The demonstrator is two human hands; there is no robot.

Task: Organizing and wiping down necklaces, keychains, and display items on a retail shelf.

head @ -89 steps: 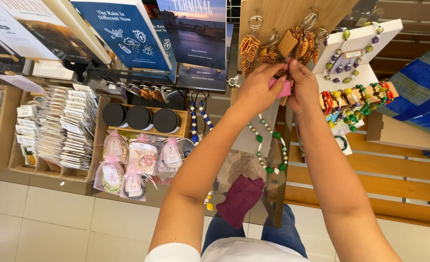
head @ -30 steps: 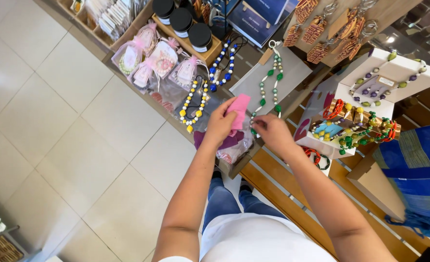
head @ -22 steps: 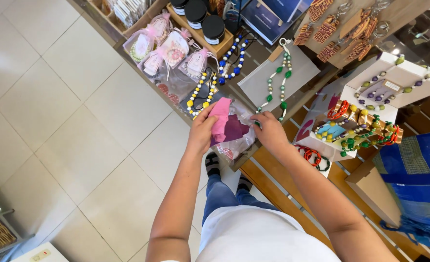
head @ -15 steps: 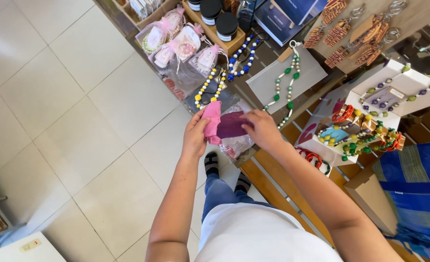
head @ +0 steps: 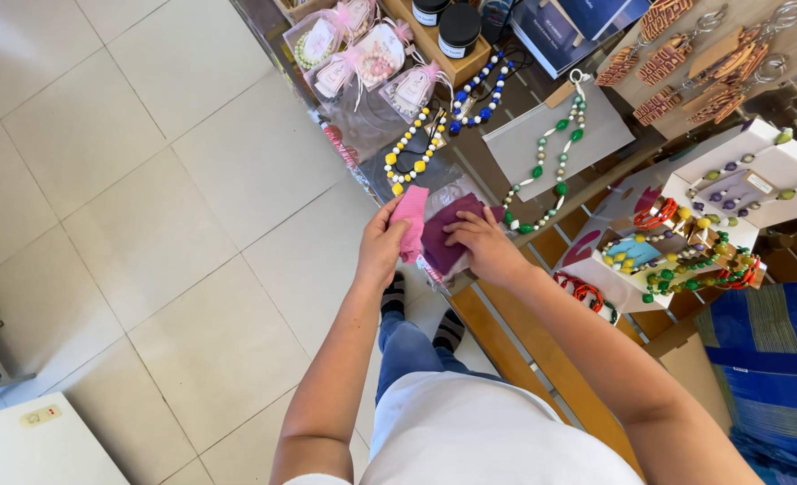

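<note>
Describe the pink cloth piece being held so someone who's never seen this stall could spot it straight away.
Start at the display shelf's edge, where bead necklaces hang over the tiled floor. Just below the yellow-and-white bead necklace, the left hand pinches a small pink knitted cloth. It is bright pink and ribbed, unlike the darker plum cloth under the right hand beside it.

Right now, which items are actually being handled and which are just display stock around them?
In hand:
left hand grips pink cloth piece
right hand rests on maroon cloth piece

Just lying about:
yellow bead necklace
green bead necklace
black-lidded jars
bracelet stand
</note>
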